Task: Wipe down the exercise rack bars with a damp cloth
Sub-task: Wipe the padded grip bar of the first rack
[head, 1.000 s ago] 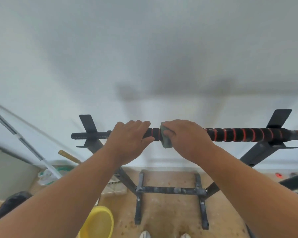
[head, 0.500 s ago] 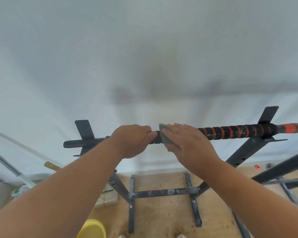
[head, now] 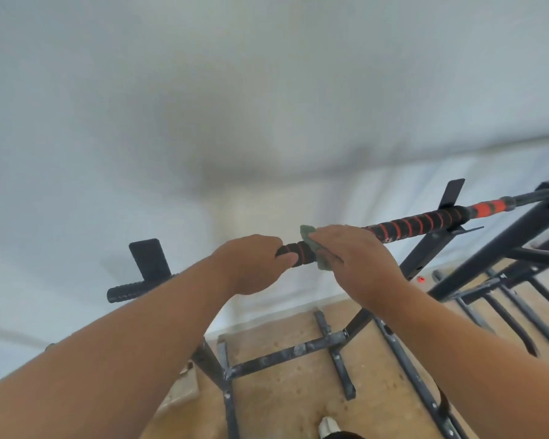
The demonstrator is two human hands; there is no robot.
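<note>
A black bar with red spiral grip tape [head: 419, 224] runs across the top of the exercise rack, sloping up to the right in this tilted view. My left hand [head: 254, 264] grips the bar near its middle, fingers curled over it. Just to its right, my right hand [head: 358, 258] wraps a green-grey cloth [head: 311, 240] around the bar; only the cloth's top and lower edges show past my fingers. The bar's left end [head: 124, 291] is plain black.
The rack's black base frame [head: 286, 354] stands on a beige floor below, close to a white wall. More dark rack bars [head: 501, 274] crowd the right side. The toe of a shoe [head: 328, 427] shows at the bottom edge.
The view has tilted and swung right, so more rack bars show at the right and the yellow bucket has left the frame. Both hands stay on the bar, with a short stretch of taped bar now showing between them.
</note>
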